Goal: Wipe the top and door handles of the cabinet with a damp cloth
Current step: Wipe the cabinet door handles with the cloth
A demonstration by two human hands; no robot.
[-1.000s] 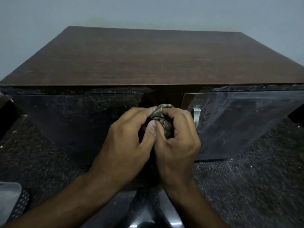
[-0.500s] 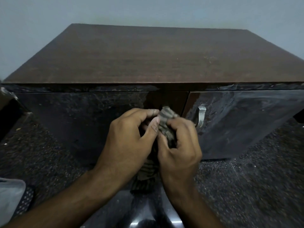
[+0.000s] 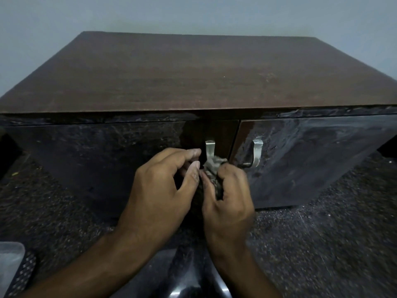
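Note:
A low cabinet with a brown wooden top [image 3: 193, 74] and two glossy dark doors stands before me. The left door's metal handle [image 3: 209, 148] shows its upper part above my fingers; its lower part is hidden by a crumpled grey cloth [image 3: 212, 166]. My right hand [image 3: 227, 194] is shut on that cloth, pressing it at the handle's lower part. My left hand [image 3: 163, 190] is beside it, fingertips pinching the cloth's left edge. The right door's handle [image 3: 256, 153] is bare, just right of my right hand.
A dark speckled floor [image 3: 322, 244] lies around the cabinet. A pale wall [image 3: 193, 14] rises behind it. A grey object with a patterned dark edge [image 3: 15, 267] sits at the bottom left. Something glossy and black [image 3: 193, 282] is under my wrists.
Both hands with the cloth have slid down the left door's handle, so its upper part now shows. The cloth hangs less loose than half a second ago.

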